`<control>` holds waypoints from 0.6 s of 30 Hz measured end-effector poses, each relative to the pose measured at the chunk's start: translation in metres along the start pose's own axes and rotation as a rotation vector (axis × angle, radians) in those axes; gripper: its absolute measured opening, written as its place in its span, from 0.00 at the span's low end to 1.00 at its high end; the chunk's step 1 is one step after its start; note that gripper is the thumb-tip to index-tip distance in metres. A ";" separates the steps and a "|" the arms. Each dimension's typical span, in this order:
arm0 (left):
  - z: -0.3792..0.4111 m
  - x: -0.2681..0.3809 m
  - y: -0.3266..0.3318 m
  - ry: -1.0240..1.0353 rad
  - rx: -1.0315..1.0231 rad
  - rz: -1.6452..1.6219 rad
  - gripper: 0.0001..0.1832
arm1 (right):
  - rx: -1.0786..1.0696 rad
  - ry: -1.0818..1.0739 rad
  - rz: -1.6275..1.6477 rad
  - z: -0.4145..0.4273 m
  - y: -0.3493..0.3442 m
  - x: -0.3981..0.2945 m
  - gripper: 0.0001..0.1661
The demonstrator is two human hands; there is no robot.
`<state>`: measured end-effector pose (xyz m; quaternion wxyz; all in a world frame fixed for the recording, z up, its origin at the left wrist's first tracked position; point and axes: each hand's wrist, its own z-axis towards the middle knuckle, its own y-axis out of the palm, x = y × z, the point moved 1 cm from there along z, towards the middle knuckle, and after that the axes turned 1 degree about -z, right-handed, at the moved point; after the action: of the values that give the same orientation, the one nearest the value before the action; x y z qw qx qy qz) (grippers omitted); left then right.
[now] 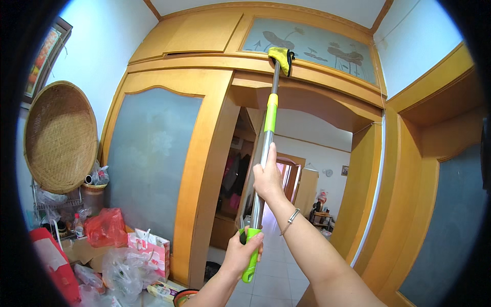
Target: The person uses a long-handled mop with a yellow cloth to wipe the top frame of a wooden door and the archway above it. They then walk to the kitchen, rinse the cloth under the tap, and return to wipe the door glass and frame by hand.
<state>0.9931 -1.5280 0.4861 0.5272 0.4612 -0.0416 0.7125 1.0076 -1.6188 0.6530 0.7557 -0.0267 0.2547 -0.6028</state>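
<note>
Both my hands hold a long metal pole with green grips, raised up in front of a doorway. My left hand [242,249] is wrapped around the green handle [250,270] at the pole's lower end. Higher up, my right hand [267,179] grips the bare metal tube [267,147], and a metal bangle [292,217] circles that wrist. At the pole's top, a yellow cloth cleaning head [283,58] with black edging lies against the wooden rail below a frosted glass panel [307,48] with a lotus pattern.
A woven bamboo tray [61,136] leans upright at left. Below it lie a red plastic bag [105,227], clear plastic bags [124,268] and a pink paper bag [151,251]. A sliding door [153,161] with a frosted pane stands beside the opening. A white cord cover [370,215] runs down the right.
</note>
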 end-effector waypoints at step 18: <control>0.006 0.039 -0.037 0.032 0.075 -0.094 0.13 | -0.181 0.045 -0.055 0.016 0.042 -0.068 0.44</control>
<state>1.0255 -1.4866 0.5010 0.5431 0.4704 0.0156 0.6954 1.0420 -1.5492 0.6764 0.7274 -0.0884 0.3243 -0.5982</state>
